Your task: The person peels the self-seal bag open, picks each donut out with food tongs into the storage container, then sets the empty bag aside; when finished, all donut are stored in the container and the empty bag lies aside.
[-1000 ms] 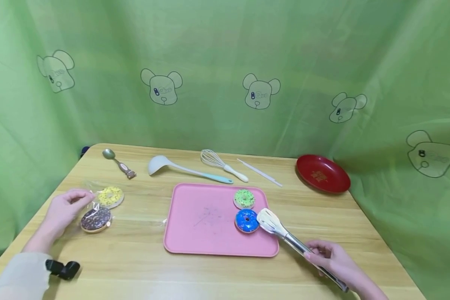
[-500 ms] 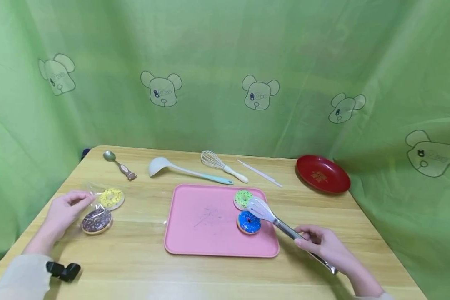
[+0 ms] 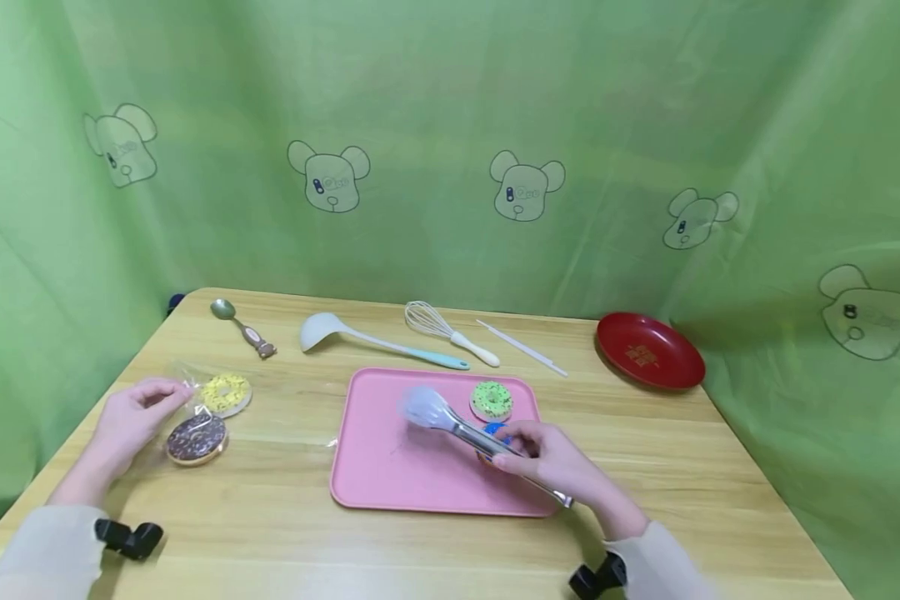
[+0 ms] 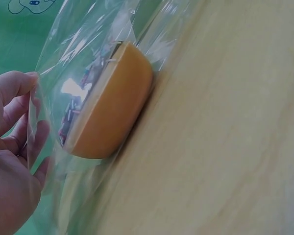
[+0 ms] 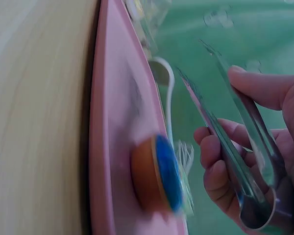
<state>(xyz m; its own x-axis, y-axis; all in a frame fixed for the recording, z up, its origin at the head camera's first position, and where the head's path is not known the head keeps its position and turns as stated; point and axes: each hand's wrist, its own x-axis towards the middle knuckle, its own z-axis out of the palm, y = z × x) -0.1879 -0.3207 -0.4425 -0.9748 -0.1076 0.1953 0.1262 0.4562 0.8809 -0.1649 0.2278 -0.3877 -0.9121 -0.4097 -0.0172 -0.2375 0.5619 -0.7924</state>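
Observation:
My left hand [image 3: 135, 421] pinches the edge of a clear plastic bag [image 4: 159, 46] at the table's left. In the bag, a chocolate donut [image 3: 197, 440] with sprinkles lies below a yellow donut [image 3: 227, 393]. My right hand [image 3: 562, 467] holds metal tongs [image 3: 471, 435] with whitish tips above a pink tray [image 3: 390, 485]. In the right wrist view the tongs' arms stand apart with nothing between them. A green donut [image 3: 491, 402] and a blue donut [image 5: 167, 171] sit at the tray's right side. In the head view the tongs and hand partly cover the blue one.
Behind the tray lie a ladle [image 3: 375, 341], a whisk [image 3: 450, 332] and a thin white stick [image 3: 522, 347]. A spoon [image 3: 243, 329] rests at the back left. At the back right stands a red plate [image 3: 650, 350]. Green curtain [image 3: 420, 100] encloses the table.
My right hand has carried the tongs leftward, from the tray's right edge to over its middle. The blue donut shifted slightly right earlier. My left hand stays on the bag.

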